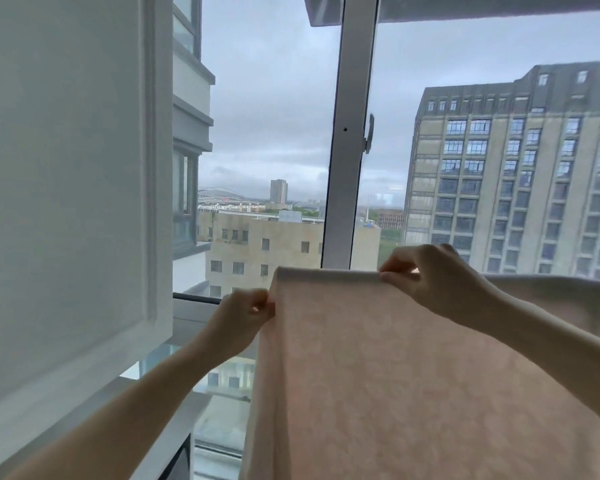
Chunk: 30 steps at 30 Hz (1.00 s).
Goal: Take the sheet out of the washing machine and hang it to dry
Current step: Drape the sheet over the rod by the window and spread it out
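Hands (pixel 243 315) (pixel 433 271) pinch sheet (pixel 378 375) edge, apparently draped.

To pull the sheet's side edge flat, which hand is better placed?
The left hand: it already pinches the pink sheet at its left edge near the top corner. The right hand pinches the top fold, away from that edge.

High-rise flat, glazed balcony: window frame (pixel 349 133) at 12 o'clock; apartment block (pixel 520 174) outside at 2 o'clock.
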Tool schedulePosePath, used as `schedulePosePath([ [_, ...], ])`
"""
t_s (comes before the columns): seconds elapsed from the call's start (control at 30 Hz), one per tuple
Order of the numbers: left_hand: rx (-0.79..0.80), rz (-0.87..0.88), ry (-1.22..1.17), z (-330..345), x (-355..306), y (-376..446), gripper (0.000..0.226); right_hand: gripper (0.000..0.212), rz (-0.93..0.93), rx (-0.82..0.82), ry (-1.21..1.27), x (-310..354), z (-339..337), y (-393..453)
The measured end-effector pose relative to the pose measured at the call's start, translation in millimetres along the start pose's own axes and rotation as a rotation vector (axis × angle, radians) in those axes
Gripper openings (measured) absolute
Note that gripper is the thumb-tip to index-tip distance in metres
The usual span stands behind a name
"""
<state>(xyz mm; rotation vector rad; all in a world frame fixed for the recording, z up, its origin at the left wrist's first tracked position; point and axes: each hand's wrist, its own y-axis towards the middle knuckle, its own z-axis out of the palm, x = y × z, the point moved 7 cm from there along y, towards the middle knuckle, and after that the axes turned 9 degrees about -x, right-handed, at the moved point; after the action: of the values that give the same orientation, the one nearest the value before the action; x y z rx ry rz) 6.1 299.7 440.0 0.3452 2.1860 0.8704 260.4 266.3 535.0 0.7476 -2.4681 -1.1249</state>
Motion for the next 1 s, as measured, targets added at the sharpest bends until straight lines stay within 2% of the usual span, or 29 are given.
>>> schedulePosePath([
  [0.1,-0.173,-0.052,-0.014,-20,0,6,0.028,0.006,-0.003,-0.016,0.016,-7,-8,-4],
  [0.2,-0.324,-0.074,-0.039,-43,-11,14,0.018,0.003,-0.024,-0.089,-0.041,-8,-12,-1],
  [0.3,-0.309,-0.044,0.003,-43,-27,18,0.015,0.004,-0.004,-0.179,-0.007,-12,-22,-5],
  [0.4,-0.338,0.03,0.059,-37,-56,15,0.018,0.005,-0.012,-0.145,0.019,-14,-16,-13],
  [0.47,-0.322,0.154,0.157,-20,-84,9,0.023,0.005,0.016,-0.154,0.061,-18,-15,-10],
  [0.53,-0.307,0.351,0.308,5,-116,-1,0.026,0.004,0.039,-0.181,0.089,-20,-21,-6],
  [0.6,-0.3,0.456,0.376,22,-138,-9,0.029,0.005,0.031,-0.161,0.094,-18,-24,-7],
  [0.77,-0.225,0.425,0.226,39,-152,1,0.023,0.003,-0.022,-0.018,0.079,-24,-29,-20],
  [0.9,-0.226,0.367,0.223,41,-147,7,0.021,0.006,0.081,0.003,0.061,-64,-59,-25],
  [1.0,-0.228,0.346,0.224,42,-145,8,0.018,0.013,0.133,0.107,-0.046,-92,-78,-35],
])
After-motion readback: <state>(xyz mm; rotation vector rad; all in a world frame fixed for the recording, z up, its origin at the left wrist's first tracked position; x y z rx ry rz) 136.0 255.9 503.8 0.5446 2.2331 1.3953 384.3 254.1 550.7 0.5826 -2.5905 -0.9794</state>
